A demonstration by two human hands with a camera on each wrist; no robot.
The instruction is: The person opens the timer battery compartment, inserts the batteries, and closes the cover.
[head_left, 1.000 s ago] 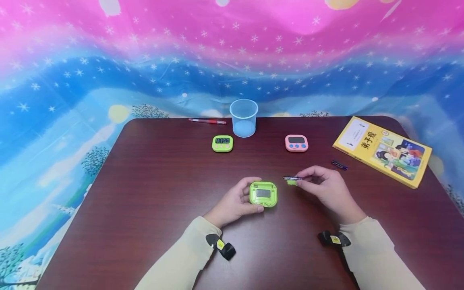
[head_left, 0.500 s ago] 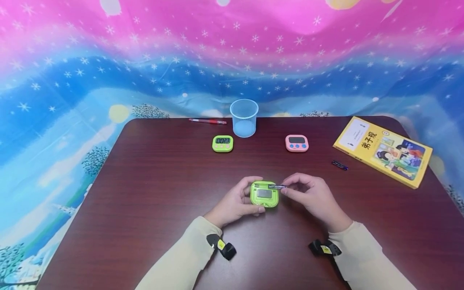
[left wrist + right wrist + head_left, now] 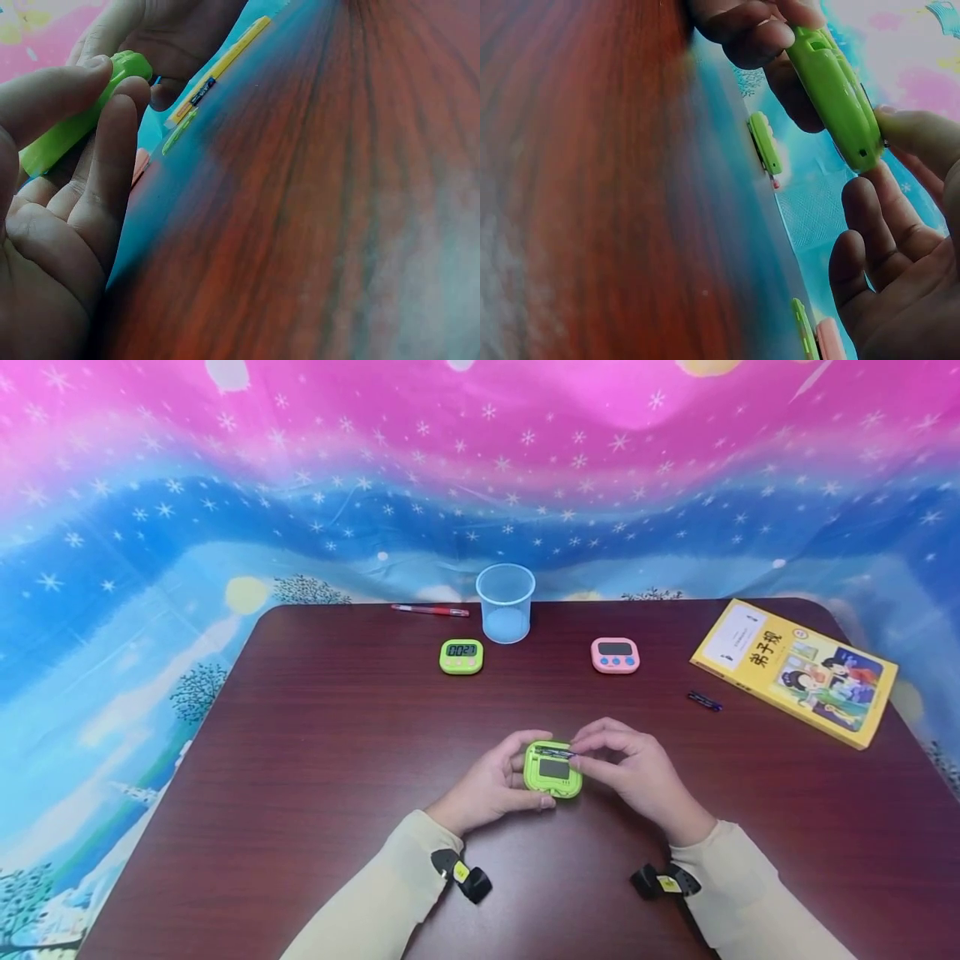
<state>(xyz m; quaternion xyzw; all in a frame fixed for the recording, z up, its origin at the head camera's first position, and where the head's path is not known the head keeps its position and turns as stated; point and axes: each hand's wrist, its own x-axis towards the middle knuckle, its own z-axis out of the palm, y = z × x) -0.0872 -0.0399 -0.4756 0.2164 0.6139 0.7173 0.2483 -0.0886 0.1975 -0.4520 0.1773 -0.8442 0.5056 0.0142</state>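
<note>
A green digital timer [image 3: 554, 769] is held in my left hand [image 3: 487, 789], its back turned up and its battery compartment uncovered. Thumb and fingers grip it by the left side. With thumb and index finger, my right hand [image 3: 626, 772] pinches the right end of a dark AAA-size battery [image 3: 553, 752], which lies along the compartment. In the right wrist view the timer [image 3: 836, 101] appears edge-on between both hands, the battery mostly hidden behind it. A thin green piece [image 3: 180, 131], seemingly the battery cover, lies on the table; the right hand hides it in the head view.
Another battery [image 3: 705, 701] lies near a yellow book [image 3: 795, 672] on the right. Farther back are a second green timer [image 3: 461, 657], a pink timer [image 3: 616, 656], a clear blue cup [image 3: 506, 603] and a red pen [image 3: 431, 610]. A patterned cloth hangs behind the table [image 3: 337, 718].
My right hand has moved left to the timer, bringing the battery from beside it into the compartment. The left hand has shifted slightly right with the timer. The far green timer's reading has advanced.
</note>
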